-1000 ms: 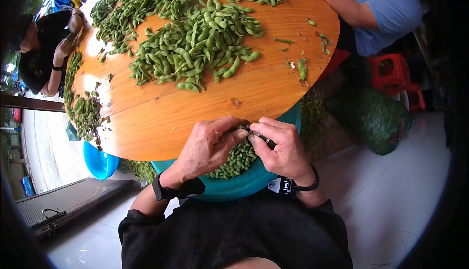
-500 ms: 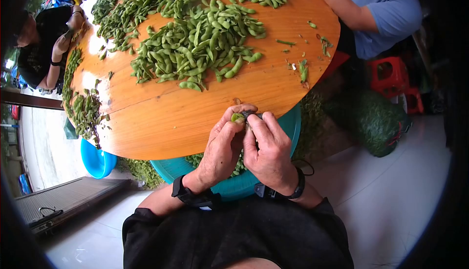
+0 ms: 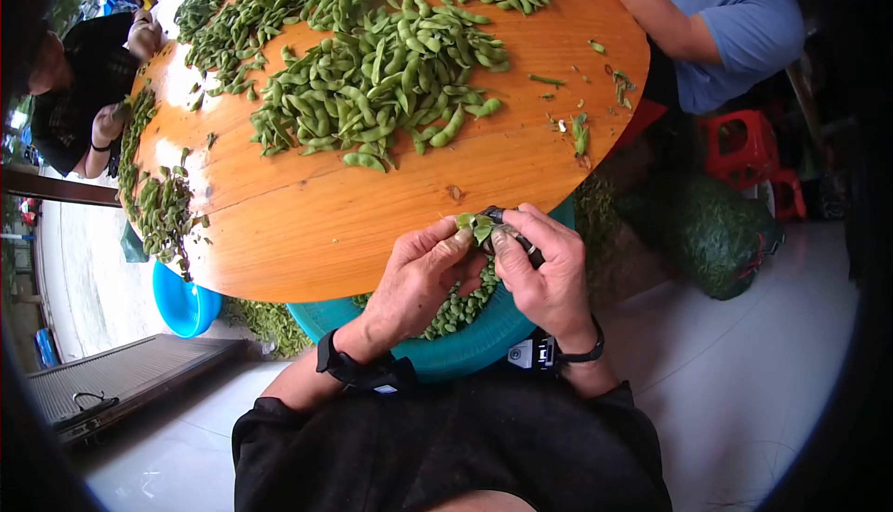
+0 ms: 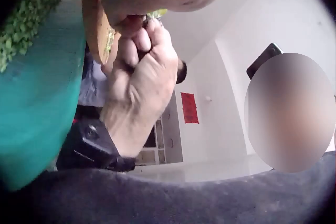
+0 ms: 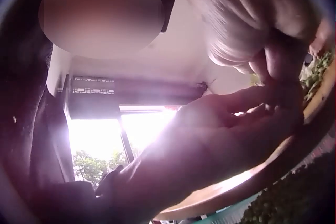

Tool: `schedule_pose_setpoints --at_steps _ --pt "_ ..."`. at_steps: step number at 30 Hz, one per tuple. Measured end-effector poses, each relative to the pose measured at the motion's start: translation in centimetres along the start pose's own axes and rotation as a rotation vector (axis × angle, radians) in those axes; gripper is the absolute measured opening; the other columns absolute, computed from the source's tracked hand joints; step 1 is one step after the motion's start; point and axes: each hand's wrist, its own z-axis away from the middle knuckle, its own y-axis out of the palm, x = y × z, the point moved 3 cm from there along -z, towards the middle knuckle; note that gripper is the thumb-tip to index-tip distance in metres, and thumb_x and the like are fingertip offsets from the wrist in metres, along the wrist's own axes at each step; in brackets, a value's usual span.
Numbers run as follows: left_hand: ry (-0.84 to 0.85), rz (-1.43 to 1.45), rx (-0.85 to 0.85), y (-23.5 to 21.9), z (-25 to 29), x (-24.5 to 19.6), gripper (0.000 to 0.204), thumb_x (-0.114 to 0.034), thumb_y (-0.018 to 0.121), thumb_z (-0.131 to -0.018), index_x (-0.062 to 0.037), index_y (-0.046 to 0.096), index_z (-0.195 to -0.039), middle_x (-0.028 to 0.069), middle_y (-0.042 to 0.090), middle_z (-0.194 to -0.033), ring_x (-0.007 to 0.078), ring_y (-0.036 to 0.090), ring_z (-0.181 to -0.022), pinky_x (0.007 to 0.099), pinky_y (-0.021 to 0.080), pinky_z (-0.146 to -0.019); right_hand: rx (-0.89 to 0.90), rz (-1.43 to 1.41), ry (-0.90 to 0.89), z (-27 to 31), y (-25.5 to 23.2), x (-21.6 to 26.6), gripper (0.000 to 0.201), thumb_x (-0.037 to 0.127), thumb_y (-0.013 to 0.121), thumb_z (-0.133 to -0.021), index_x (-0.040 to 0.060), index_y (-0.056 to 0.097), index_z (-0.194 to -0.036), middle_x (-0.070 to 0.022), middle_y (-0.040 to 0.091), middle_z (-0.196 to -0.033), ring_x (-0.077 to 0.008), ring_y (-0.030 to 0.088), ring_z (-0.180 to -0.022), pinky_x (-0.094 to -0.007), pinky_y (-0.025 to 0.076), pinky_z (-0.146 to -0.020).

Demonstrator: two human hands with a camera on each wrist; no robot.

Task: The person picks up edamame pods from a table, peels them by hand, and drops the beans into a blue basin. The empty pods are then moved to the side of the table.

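Observation:
A green pod (image 3: pixel 478 225), split or flattened, is between the fingertips of both hands at the table's near edge. The left hand (image 3: pixel 414 279) pinches its left side with thumb and forefinger. On the other side, the right hand (image 3: pixel 547 275) has its thumb against the pod and its fingers curled round a small black thing (image 3: pixel 531 252). Below them, shelled green beans (image 3: pixel 460 315) lie in a teal basin (image 3: pixel 437 359). In the left wrist view the right hand (image 4: pixel 144 79) meets the left; in the right wrist view the left hand (image 5: pixel 210 140) reaches in from below.
A large pile of pods (image 3: pixel 372 84) covers the middle and back of the round wooden table (image 3: pixel 279 233). One person in black (image 3: pixel 84 93) sits at the left, another in blue (image 3: pixel 735 28) at the right. A blue basin (image 3: pixel 186 303), red stool (image 3: pixel 741 147) and full green bag (image 3: pixel 702 233) stand around.
The hands have drawn slightly apart and a little lower since half a second ago, with the pod now spread between their fingertips. At the left, the other person's hands have separated.

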Motion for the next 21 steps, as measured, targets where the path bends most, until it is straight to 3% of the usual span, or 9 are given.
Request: schedule_pose_setpoints --at_steps 4,6,10,13,15,16,17,18,21 --pt "0.050 0.055 0.125 -0.2 -0.7 0.4 0.019 -0.013 0.047 -0.101 0.0001 0.061 -0.105 0.0026 0.059 -0.094 0.0097 0.050 -0.075 0.0258 0.043 -0.065 0.013 0.002 -0.029 -0.3 0.1 -0.5 0.015 -0.003 0.061 -0.085 -0.0054 0.063 -0.100 -0.0135 0.060 -0.079 -0.0305 0.062 -0.067 -0.0362 0.049 -0.060" --pt "0.152 0.160 0.080 0.1 -0.8 0.7 0.019 -0.011 0.047 -0.097 0.0011 0.060 -0.105 0.0033 0.058 -0.092 0.0104 0.050 -0.075 0.0256 0.042 -0.065 -0.131 0.253 -0.369 -0.2 0.5 1.0 0.014 -0.001 0.061 -0.086 -0.0059 0.064 -0.099 -0.0136 0.059 -0.079 -0.0300 0.062 -0.067 -0.0347 0.048 -0.059" --pt "0.092 0.156 0.009 0.0 -1.0 1.1 0.020 -0.008 0.046 -0.094 0.0017 0.060 -0.106 0.0031 0.057 -0.091 0.0106 0.049 -0.076 0.0256 0.042 -0.066 -0.006 0.086 -0.156 -0.4 -0.2 0.3 0.014 -0.003 0.061 -0.084 -0.0060 0.063 -0.098 -0.0143 0.058 -0.078 -0.0302 0.062 -0.067 -0.0337 0.048 -0.059" --pt "0.119 0.154 0.032 -0.1 -0.8 1.0 0.025 -0.005 0.043 -0.091 0.0021 0.060 -0.108 0.0020 0.055 -0.086 0.0106 0.048 -0.072 0.0242 0.041 -0.066 -0.005 -0.091 -0.033 -0.3 -0.8 -0.2 0.012 -0.003 0.059 -0.087 -0.0069 0.062 -0.098 -0.0098 0.057 -0.077 -0.0186 0.059 -0.060 -0.0295 0.045 -0.054" --pt "0.024 -0.110 0.257 -0.5 -0.4 0.7 0.026 -0.009 0.050 -0.097 0.0004 0.060 -0.119 0.0066 0.065 -0.110 0.0184 0.062 -0.088 0.0330 0.052 -0.083 -0.005 -0.308 0.133 0.5 -2.1 -0.4 0.012 -0.003 0.057 -0.090 -0.0066 0.062 -0.100 -0.0036 0.056 -0.080 -0.0075 0.053 -0.058 -0.0240 0.041 -0.048" --pt "0.026 -0.113 0.256 -0.5 0.0 0.2 0.026 -0.009 0.050 -0.097 0.0004 0.060 -0.119 0.0066 0.065 -0.110 0.0184 0.062 -0.088 0.0330 0.052 -0.083 -0.028 -0.317 0.124 1.0 -3.5 -0.2 0.014 -0.004 0.055 -0.090 -0.0061 0.062 -0.102 -0.0035 0.056 -0.083 -0.0065 0.052 -0.058 -0.0228 0.040 -0.047" --pt "0.048 -0.493 0.351 0.0 0.6 -0.5 0.025 -0.008 0.052 -0.096 0.0005 0.061 -0.118 0.0069 0.066 -0.107 0.0192 0.064 -0.090 0.0326 0.052 -0.083 -0.084 -0.336 0.119 1.7 -5.3 -0.3 0.015 -0.005 0.054 -0.090 -0.0066 0.061 -0.103 -0.0038 0.055 -0.082 -0.0060 0.050 -0.056 -0.0221 0.038 -0.046" --pt "0.067 -0.875 0.441 0.4 1.0 -0.9 0.024 -0.008 0.054 -0.096 0.0007 0.062 -0.117 0.0072 0.068 -0.104 0.0201 0.066 -0.092 0.0322 0.053 -0.082 -0.075 -0.236 0.069 2.2 -7.4 0.1 0.017 -0.007 0.054 -0.087 -0.0073 0.061 -0.103 -0.0053 0.055 -0.080 -0.0066 0.050 -0.055 -0.0225 0.038 -0.046" --pt "0.359 -1.187 0.521 0.7 1.2 -3.3 0.023 0.000 0.058 -0.088 0.0018 0.063 -0.110 0.0142 0.068 -0.092 0.0287 0.067 -0.085 0.0375 0.055 -0.074 0.130 0.345 0.101 3.3 -12.7 0.8 0.025 -0.008 0.058 -0.079 -0.0084 0.064 -0.103 -0.0125 0.063 -0.077 -0.0164 0.060 -0.059 -0.0280 0.046 -0.055"
